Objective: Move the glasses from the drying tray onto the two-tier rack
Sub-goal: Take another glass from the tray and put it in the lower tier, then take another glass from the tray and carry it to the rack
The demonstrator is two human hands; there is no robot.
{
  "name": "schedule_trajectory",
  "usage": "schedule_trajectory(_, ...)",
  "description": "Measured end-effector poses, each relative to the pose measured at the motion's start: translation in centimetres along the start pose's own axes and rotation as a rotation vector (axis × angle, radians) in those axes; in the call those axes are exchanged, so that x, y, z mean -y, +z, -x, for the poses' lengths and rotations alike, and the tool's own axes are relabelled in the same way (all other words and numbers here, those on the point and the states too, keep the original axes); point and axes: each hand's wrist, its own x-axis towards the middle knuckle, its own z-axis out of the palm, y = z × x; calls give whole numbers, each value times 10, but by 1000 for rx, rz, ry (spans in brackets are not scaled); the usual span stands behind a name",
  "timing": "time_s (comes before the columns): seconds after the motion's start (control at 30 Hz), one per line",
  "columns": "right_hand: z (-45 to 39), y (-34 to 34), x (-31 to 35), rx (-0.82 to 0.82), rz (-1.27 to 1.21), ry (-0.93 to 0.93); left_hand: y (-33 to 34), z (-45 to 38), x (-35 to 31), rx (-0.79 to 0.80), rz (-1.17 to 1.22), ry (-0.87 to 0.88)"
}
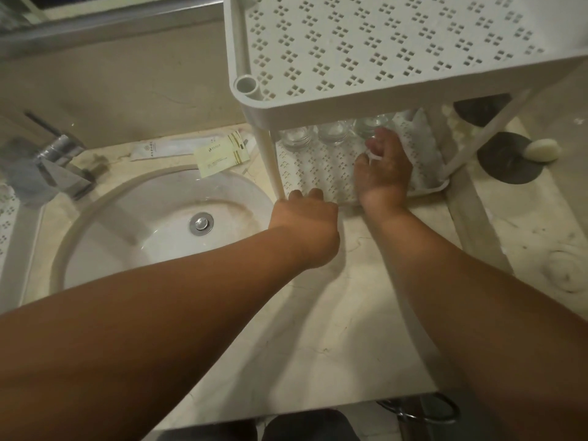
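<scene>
Clear drinking glasses (332,132) stand upright in a row at the back of the white perforated plastic two-tier rack's (397,49) lower shelf. Right hand (381,167) reaches among them, fingers loosely curled; whether they grip one, I cannot tell. Left hand (305,214) curls over the shelf's front edge.

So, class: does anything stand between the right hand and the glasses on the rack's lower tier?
Nothing visible does. The right hand reaches under the upper tier, its fingers at the rightmost of the glasses at the back of the lower tier.

Both hands at rack (318,113) lower tier, glasses (334,133) behind.
</scene>
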Motion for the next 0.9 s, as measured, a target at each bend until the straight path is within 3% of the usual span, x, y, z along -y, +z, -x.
schedule_trajectory(0.1, 26, -2, -7, 13, -31, -63, 7, 13, 4, -76, 54, 8)
schedule_trajectory(0.27, 60, -10, -11, 30, -14, 0, 21, 44, 13, -122, 265, -15)
schedule_trajectory(0.53, 121, -13, 21, 80, -32, -51, 25, 88, 57, -198, 489, -148)
schedule_trajectory(0.9, 217, 14, 93, 388, 21, -313, 9, 166, 152, -478, 724, -323)
